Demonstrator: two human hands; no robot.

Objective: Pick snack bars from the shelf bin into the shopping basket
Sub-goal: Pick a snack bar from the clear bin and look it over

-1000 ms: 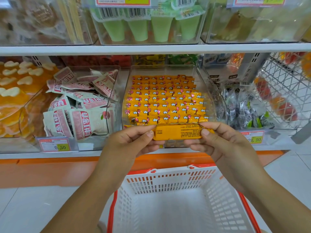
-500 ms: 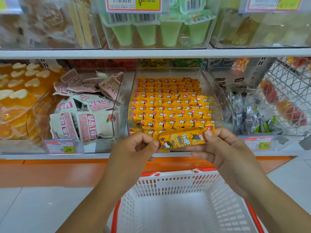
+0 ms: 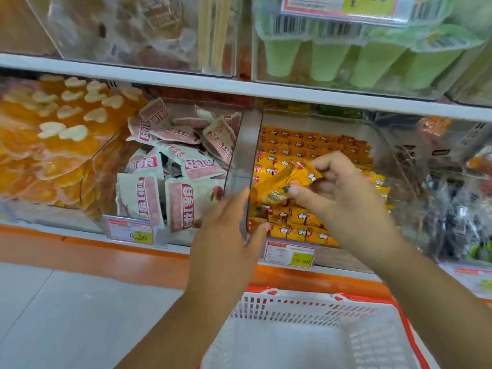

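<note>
A clear shelf bin [image 3: 253, 145] holds several rows of orange-yellow snack bars [image 3: 306, 142]. My right hand [image 3: 343, 198] is over the bin's front part and pinches one orange snack bar [image 3: 282, 182], which is tilted above the rows. My left hand [image 3: 226, 235] rests with straight fingers on the bin's front left corner and holds nothing. The white shopping basket [image 3: 306, 307] with its red rim stands below the shelf, under my arms, and its visible inside has nothing in it.
Left of the snack bar bin stands a bin of pink-and-white packets [image 3: 173, 166], and further left orange packs [image 3: 53, 145]. Green cups [image 3: 359, 62] fill the shelf above. Price tags [image 3: 288, 253] hang on the shelf edge. A bin of dark wrapped sweets [image 3: 452, 209] is at the right.
The camera has moved closer and to the left. My left hand let go of the bar and went to the bin's corner. My right hand carried the bar up over the bin.
</note>
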